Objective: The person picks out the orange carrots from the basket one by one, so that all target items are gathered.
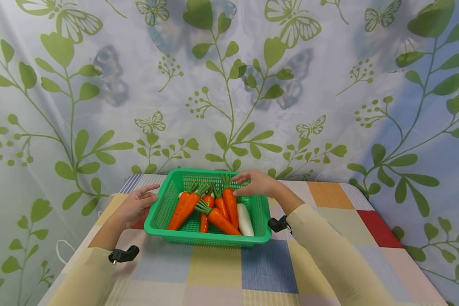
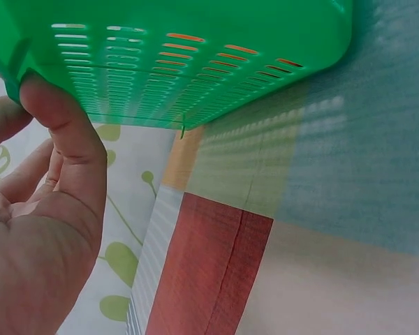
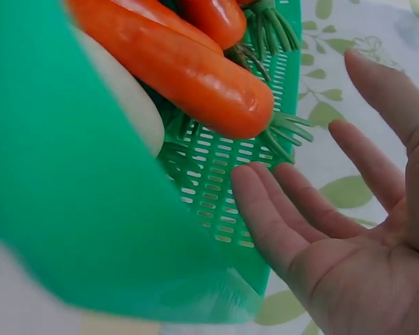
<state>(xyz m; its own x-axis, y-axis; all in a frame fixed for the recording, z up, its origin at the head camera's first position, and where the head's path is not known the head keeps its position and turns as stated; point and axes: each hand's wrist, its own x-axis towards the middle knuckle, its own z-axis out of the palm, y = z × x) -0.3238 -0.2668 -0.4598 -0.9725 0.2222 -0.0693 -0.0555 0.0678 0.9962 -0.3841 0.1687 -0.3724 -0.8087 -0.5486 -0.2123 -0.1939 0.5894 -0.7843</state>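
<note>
A green plastic basket (image 1: 207, 239) holds several orange carrots (image 1: 217, 219) with green stem tops and a white radish (image 1: 245, 220) along its right side. My left hand (image 1: 135, 205) is at the basket's left rim, its fingers loosely bent. In the left wrist view the thumb (image 2: 61, 115) overlaps the rim's corner. Over the back right part of the basket, my right hand (image 1: 255, 183) spreads its fingers near the top of the rightmost carrot (image 1: 230, 205). Nothing is held in that hand; its fingertips overlap the basket's slotted wall in the right wrist view.
Under the basket lies a patchwork cloth (image 1: 214, 272) in coloured squares, covering the table. A curtain (image 1: 229, 106) with green leaves and butterflies hangs right behind it. A white cord (image 1: 64, 250) loops beside the table's left edge.
</note>
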